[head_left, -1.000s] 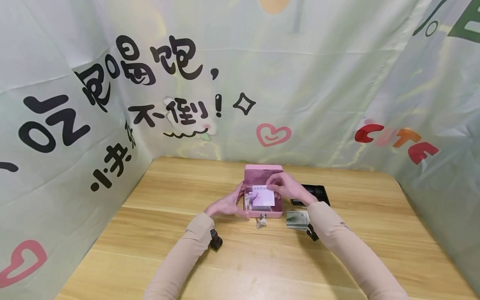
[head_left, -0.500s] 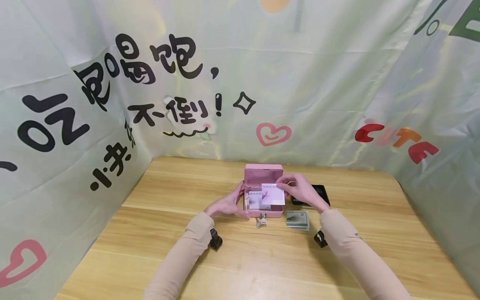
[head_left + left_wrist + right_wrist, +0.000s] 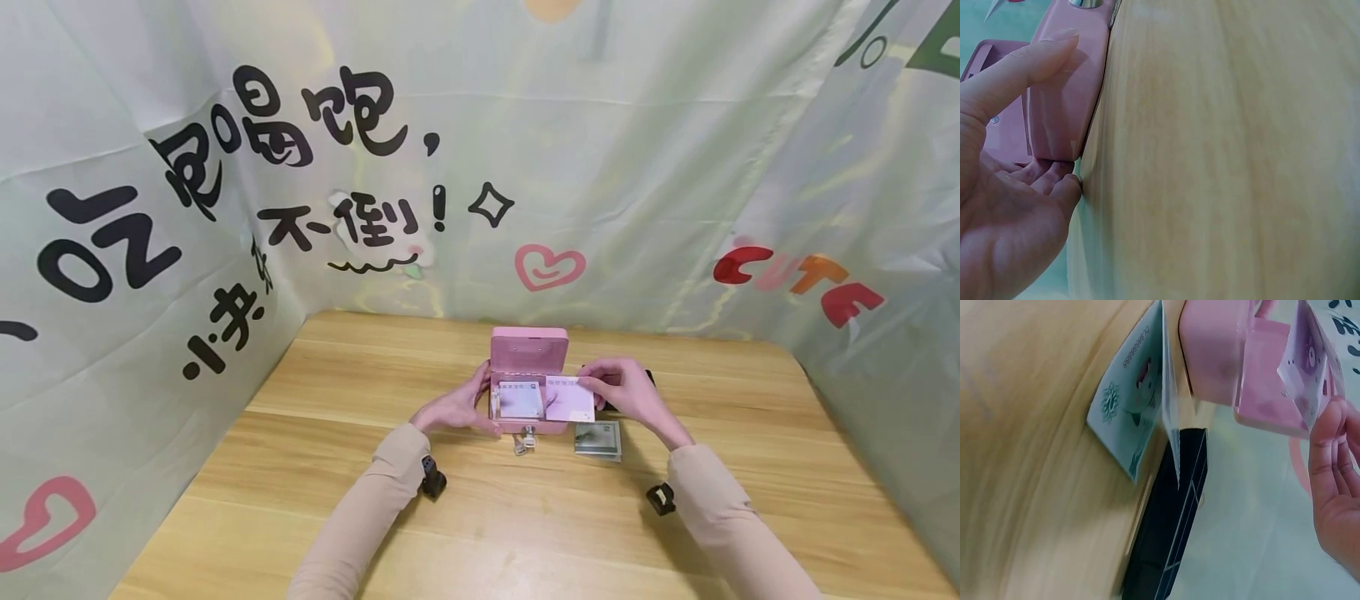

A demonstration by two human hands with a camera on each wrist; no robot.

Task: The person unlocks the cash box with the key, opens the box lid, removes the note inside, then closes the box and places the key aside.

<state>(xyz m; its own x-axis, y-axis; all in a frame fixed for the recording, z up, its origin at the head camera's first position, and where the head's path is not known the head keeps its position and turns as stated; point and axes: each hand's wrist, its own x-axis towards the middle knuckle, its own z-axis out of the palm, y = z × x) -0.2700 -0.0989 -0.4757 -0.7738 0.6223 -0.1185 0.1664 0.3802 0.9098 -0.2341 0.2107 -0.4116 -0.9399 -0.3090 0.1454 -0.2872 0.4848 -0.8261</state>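
An open pink cash box [image 3: 555, 428] stands on the table with its lid raised. My left hand [image 3: 453, 408] grips its left side; in the left wrist view the thumb lies on the front wall and the fingers reach round the side. A pale note [image 3: 520, 400] lies inside the box. My right hand [image 3: 628, 392] pinches a folded purple banknote [image 3: 567, 402] by its upper right corner, over the box's right edge. In the right wrist view this banknote [image 3: 1307, 359] hangs folded between thumb and fingers. Keys [image 3: 521, 447] hang at the box's front lock.
A folded green banknote [image 3: 597, 439] stands partly open on the table, right of the box. Behind it lies a black, flat object [image 3: 1169, 512], mostly hidden by my right hand in the head view. Printed cloth [image 3: 637, 208] hangs behind the wooden table [image 3: 525, 533].
My right hand has drawn the purple banknote rightwards from over the box's middle to its right edge, uncovering the pale note inside. My left hand has stayed on the box.
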